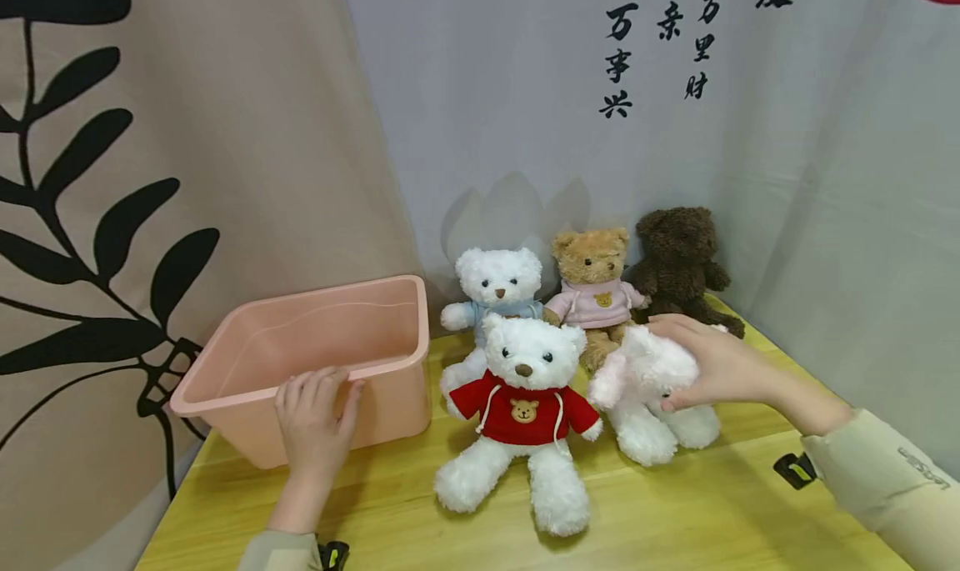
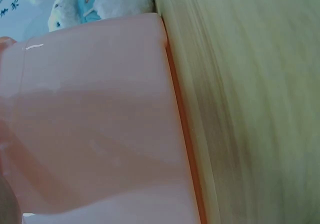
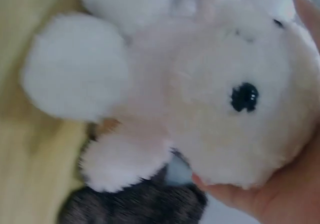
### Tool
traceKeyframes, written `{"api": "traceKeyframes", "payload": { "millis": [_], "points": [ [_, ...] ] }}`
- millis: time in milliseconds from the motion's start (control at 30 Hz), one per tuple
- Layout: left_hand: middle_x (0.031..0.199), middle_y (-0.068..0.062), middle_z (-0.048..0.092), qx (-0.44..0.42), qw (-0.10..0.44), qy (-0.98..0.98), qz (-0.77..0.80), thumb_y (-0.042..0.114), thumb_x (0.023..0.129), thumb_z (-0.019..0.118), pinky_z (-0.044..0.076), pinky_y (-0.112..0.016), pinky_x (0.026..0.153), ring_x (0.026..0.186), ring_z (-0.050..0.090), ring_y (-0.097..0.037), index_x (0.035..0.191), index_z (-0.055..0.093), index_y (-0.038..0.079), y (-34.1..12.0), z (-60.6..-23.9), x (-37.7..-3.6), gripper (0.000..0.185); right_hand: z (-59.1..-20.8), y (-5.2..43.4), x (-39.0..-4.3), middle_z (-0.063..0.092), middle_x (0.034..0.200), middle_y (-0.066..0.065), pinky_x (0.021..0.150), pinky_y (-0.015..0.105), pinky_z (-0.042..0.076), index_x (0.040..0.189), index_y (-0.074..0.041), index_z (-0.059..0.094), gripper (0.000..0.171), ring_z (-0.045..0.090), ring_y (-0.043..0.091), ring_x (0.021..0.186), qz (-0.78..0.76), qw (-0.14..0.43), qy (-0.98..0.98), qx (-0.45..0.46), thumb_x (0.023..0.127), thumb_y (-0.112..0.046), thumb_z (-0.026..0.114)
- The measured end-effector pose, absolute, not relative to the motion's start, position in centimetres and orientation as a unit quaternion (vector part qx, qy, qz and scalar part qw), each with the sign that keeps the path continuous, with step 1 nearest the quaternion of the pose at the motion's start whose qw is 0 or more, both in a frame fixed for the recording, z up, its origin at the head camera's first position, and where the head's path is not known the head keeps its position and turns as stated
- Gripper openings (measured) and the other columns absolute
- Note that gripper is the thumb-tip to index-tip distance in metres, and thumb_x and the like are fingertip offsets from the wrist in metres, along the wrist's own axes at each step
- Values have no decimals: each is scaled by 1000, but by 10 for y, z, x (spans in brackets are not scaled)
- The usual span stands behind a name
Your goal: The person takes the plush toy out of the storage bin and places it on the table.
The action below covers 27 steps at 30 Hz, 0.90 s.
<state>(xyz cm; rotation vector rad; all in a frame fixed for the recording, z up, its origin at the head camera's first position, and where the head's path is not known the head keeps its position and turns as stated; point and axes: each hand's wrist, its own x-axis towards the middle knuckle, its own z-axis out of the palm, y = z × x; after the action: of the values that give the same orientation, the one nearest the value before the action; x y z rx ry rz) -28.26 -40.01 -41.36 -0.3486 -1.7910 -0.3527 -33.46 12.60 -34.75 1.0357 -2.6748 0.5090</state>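
Note:
My left hand (image 1: 317, 417) grips the near rim of a pink plastic bin (image 1: 382, 400), fingers over the edge and thumb to the right. In the left wrist view the bin's wall (image 2: 100, 108) fills much of the picture. On the right, my right hand (image 1: 716, 363) holds a white and pale pink plush toy (image 1: 648, 371) by its head. The right wrist view shows the toy's black eye (image 3: 244, 97), with fingers and thumb spread round the head. Just left of it sits a white teddy bear (image 1: 528, 413) in a red hoodie.
Behind sit a white bear (image 1: 498, 279) in light blue, a tan bear (image 1: 596, 292) in a pink hoodie and a dark brown bear (image 1: 678, 254). All stand on a wooden table (image 1: 660, 521). A printed curtain (image 1: 510, 104) hangs close behind.

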Motion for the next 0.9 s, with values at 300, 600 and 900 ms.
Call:
{"api": "traceKeyframes", "payload": {
  "millis": [300,600,900],
  "points": [
    [94,-15,68,-151,603,-769,-148,37,96,58,33,-58,86,88,55,-41,97,66,1,-399,-413,-286,37,-310,130,-360,49,141,16,94,61,40,142,-10,46,73,48,40,124,146,111,-932,313,86,-52,67],
    [95,-15,68,-154,598,-773,-145,37,96,58,33,-58,86,88,55,-40,97,66,2,-399,-414,-286,36,-307,131,-377,42,142,26,97,62,36,143,0,40,90,41,46,127,185,36,-935,299,76,-48,78],
    [96,-15,68,-149,596,-776,-142,37,96,57,33,-58,87,89,55,-40,97,66,1,-401,-414,-285,37,-293,119,-356,43,139,29,80,45,48,146,7,30,101,50,41,119,106,-22,-943,314,65,-23,82]
  ]
}}
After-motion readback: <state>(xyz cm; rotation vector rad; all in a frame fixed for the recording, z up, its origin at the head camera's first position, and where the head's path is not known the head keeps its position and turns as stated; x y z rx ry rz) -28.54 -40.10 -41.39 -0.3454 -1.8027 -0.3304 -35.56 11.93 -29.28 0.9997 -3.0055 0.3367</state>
